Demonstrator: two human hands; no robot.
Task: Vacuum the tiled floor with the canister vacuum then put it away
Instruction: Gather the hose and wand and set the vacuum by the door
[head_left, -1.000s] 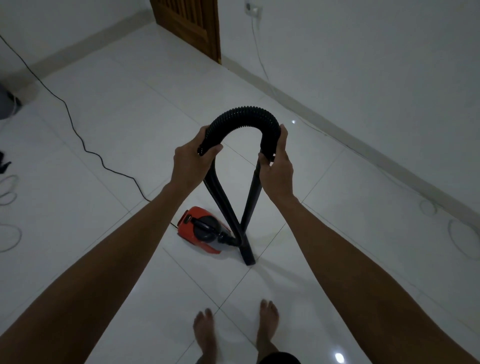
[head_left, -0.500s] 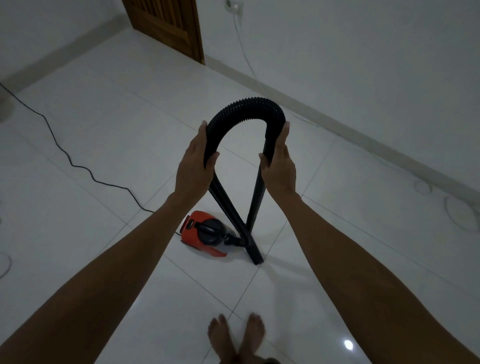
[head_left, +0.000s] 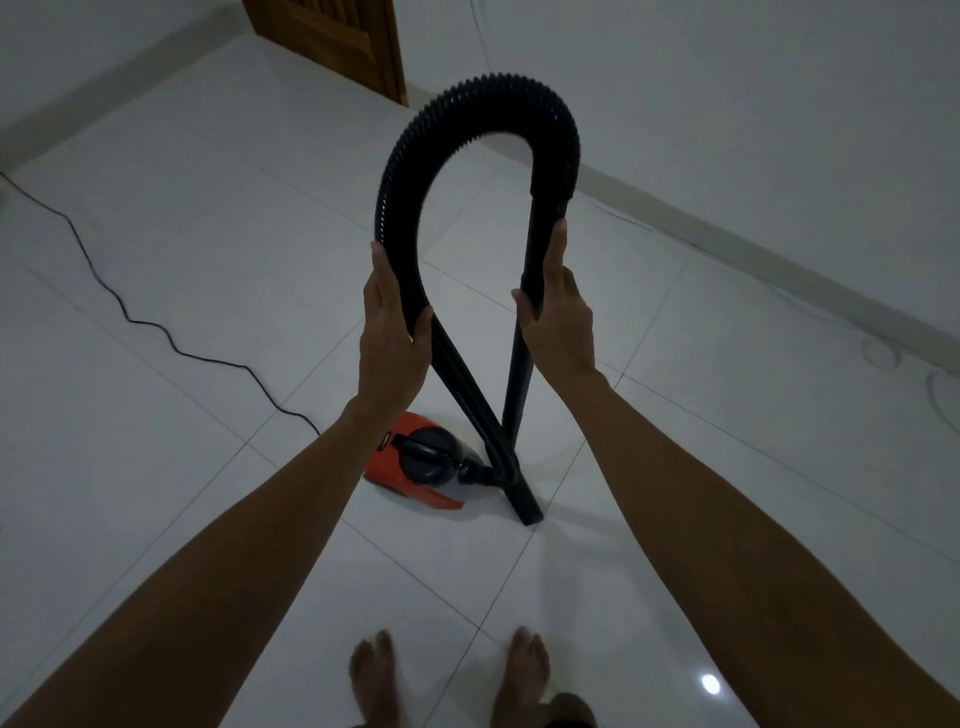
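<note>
A small red and black canister vacuum (head_left: 415, 462) sits on the white tiled floor (head_left: 208, 260) just ahead of my feet. Its black ribbed hose (head_left: 483, 98) arches high in a loop. My left hand (head_left: 392, 332) grips the hose's left leg, which runs down to the canister. My right hand (head_left: 558, 317) holds the rigid black wand (head_left: 519, 395) on the right leg, below the hose cuff. The wand's lower end rests on the floor right of the canister, crossing the hose there.
A black power cord (head_left: 130, 322) snakes across the tiles from the far left to the canister. A wooden door (head_left: 337, 41) stands at the back. A white wall with a skirting board (head_left: 753, 244) runs along the right. My bare feet (head_left: 447, 675) are at the bottom.
The hose loop has risen and grown taller. Both hands now sit lower on its legs. My feet have moved apart, and the view has shifted slightly.
</note>
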